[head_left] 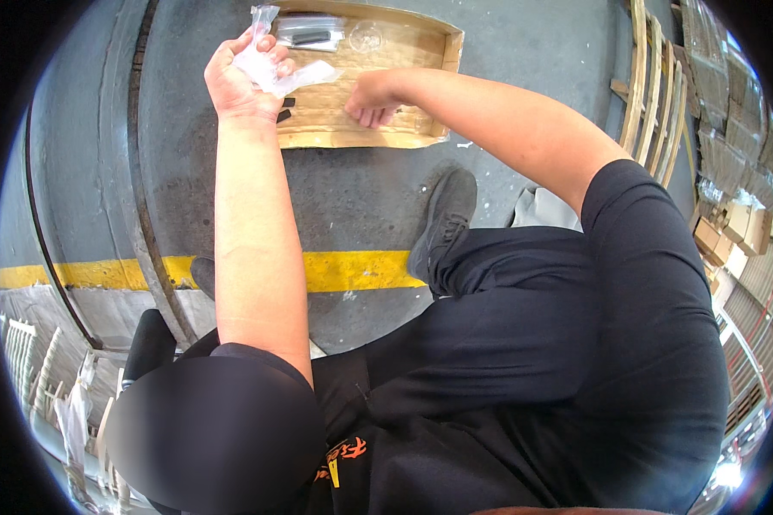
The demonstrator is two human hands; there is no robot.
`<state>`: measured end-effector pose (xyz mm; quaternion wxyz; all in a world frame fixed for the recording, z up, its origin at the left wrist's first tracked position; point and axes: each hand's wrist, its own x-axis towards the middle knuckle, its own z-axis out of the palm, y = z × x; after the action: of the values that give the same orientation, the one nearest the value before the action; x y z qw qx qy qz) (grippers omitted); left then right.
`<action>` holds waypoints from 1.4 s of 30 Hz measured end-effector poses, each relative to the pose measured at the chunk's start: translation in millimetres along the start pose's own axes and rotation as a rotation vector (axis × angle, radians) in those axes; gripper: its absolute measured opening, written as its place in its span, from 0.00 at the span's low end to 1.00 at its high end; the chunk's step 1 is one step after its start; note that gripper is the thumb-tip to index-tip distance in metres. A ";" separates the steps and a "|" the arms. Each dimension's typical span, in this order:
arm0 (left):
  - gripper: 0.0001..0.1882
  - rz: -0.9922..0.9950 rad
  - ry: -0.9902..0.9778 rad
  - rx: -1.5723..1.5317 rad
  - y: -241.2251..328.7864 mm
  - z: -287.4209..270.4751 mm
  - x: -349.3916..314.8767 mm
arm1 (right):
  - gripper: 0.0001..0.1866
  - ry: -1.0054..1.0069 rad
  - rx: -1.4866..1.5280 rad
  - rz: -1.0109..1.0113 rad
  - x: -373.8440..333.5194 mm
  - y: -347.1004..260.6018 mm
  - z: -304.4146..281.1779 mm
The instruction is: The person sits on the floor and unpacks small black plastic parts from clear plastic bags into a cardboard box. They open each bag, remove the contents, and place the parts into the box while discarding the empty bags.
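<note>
While the left hand (239,91) gripped crumpled translucent plastic (270,79) at the left side of the cardboard tray (331,130), the right hand (374,99) had its fingers curled near the middle; could not tell whether it held anything. Small black pieces (283,115) lay near left, a clear bag (318,25) far left.

Right hand (373,99): impossible to tell whether holding anything
Cardboard tray (352,138): hidden at left behind left hand (230,84)
Black pieces (284,115): too small to identify
</note>
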<state>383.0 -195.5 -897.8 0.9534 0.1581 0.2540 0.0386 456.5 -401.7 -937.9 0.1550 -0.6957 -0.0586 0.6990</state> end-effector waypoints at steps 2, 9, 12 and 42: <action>0.10 -0.029 0.034 0.003 2.2 0.0 -3.9 | 0.15 0.041 -0.058 0.056 -7.5 10.0 -7.9; 0.12 -0.058 -0.027 -0.036 13.9 -13.3 -3.1 | 0.12 0.187 0.187 -0.100 -21.5 3.9 -33.7; 0.14 -0.062 -0.015 -0.120 11.1 -12.3 -2.5 | 0.09 0.183 0.150 -0.039 -20.4 4.1 -26.8; 0.10 -0.039 0.435 0.581 -1.1 -18.0 -10.1 | 0.10 0.855 -0.884 -0.566 -42.1 -103.2 -31.9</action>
<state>365.3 -193.0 -908.2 0.7930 0.4054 0.4543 -0.0206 501.4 -321.0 -867.9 0.0426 -0.8669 -0.4524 0.2049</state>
